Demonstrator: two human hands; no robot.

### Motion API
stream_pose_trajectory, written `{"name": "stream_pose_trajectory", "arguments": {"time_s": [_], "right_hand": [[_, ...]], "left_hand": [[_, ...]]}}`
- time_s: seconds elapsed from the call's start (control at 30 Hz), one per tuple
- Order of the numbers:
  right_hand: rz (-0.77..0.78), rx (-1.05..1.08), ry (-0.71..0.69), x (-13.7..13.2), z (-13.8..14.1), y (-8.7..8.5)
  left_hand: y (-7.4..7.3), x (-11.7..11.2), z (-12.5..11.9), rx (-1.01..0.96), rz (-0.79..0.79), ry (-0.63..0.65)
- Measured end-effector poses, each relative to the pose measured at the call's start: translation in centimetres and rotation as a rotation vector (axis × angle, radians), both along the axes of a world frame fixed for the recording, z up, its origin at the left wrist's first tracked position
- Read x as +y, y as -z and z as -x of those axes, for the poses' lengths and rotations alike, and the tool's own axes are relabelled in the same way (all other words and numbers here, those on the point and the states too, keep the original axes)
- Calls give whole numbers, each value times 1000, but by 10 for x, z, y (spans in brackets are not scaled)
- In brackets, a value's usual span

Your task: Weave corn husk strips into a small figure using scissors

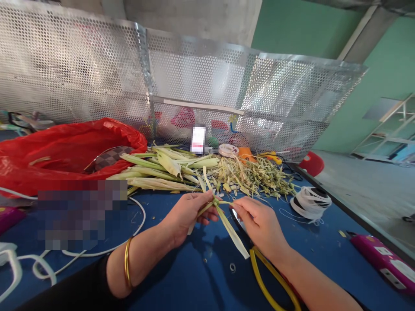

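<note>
My left hand (196, 208) pinches a knotted bundle of pale green husk strips (231, 231) between thumb and fingers, close to the knot. Loose strip ends stick out from it upward and down to the right. My right hand (257, 218) is closed on the end of one narrow strip, drawn out sideways from the knot. Under the right hand and wrist are scissors with yellow handles (264, 283); part of a blade shows and the rest is covered. Behind both hands lies a pile of long green husks (155, 170).
A heap of shredded husk (259, 175) lies behind my right hand, near a tape roll (228, 150). White cord on a spool (311, 204) and a magenta device (382, 259) are at right. A red plastic bag (71, 138) and white cables (97, 252) occupy the left. Perforated metal panels (197, 69) stand behind.
</note>
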State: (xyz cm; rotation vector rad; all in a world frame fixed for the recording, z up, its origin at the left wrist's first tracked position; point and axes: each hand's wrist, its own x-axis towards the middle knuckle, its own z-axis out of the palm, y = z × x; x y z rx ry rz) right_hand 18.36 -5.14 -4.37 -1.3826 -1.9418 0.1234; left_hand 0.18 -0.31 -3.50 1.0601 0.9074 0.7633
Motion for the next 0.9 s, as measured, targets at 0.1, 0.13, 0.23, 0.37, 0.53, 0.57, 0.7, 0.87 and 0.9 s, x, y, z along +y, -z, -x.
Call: {"name": "stream_pose_trajectory", "arguments": {"time_s": [0.1,0.13,0.23,0.37,0.53,0.57,0.7,0.87,0.9], "right_hand": [[-73,-76,14,1,-1,2],[-85,-90,11,1,-1,2],[-154,-88,36,2,-2,2],[-325,-56,125,0,-4,-2],[-80,-92,19,-4,1,-1],[-12,-112,-7,-4,2,1],[15,-193,-105,-3,9,6],[19,-157,-103,-5,11,5],[43,-122,-78,-5,10,5]], "left_hand": [[0,-1,0,21,11,20],[1,-1,-1,41,-5,26],[5,-1,-2,83,-51,5],[6,-1,-4,46,-39,-95],[4,-3,-5,11,-26,-130],[5,-3,-5,8,-44,-137],[14,-1,-6,-4,-82,-202],[15,-1,-8,-27,-27,-228],[13,-1,-8,-33,-8,-226]]}}
